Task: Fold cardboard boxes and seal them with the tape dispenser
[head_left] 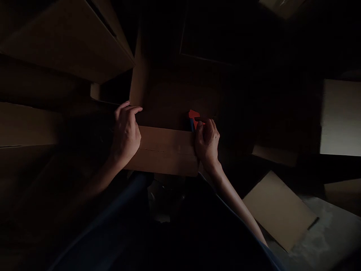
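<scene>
Two bare hands of yours flank a brown cardboard piece (167, 151) at the middle of the view. Your left hand (127, 130), at nine o'clock, lies against its end, fingers loosely bent toward one o'clock; you cannot tell from this angle whether it grips the board. Your right hand (208, 141), at three o'clock, is closed around a red and blue tool (193, 114), whose red head sticks out toward ten o'clock, just past the cardboard's far edge. One big carton (70, 41) stands at ten o'clock. Toward four o'clock, a flat tan box (280, 210) sits on the grey floor (327, 233).
</scene>
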`<action>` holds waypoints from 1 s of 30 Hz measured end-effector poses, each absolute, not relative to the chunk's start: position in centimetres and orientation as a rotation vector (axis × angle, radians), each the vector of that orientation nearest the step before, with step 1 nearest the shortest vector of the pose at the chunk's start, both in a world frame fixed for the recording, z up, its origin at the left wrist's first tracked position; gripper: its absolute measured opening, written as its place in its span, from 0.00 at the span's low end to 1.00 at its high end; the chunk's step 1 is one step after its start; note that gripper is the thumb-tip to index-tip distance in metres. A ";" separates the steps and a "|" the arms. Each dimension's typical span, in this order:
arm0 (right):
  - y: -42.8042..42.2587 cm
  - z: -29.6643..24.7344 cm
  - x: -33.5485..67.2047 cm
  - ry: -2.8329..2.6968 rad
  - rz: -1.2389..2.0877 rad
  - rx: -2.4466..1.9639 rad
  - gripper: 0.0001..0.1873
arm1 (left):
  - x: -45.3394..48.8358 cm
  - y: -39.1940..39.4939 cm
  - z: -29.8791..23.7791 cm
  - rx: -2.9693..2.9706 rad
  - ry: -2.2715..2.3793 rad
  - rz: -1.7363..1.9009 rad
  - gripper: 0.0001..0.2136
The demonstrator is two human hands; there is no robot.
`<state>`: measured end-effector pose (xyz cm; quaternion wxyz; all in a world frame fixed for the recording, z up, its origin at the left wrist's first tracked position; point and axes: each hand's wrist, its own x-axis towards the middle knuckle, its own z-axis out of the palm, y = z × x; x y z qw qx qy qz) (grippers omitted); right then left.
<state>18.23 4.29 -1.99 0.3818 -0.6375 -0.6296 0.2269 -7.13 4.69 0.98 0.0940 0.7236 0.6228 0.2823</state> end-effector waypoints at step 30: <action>4.4 -3.2 18.2 -1.216 0.942 -1.513 0.23 | -12.8 6.2 -1.7 1.590 1.847 0.868 0.13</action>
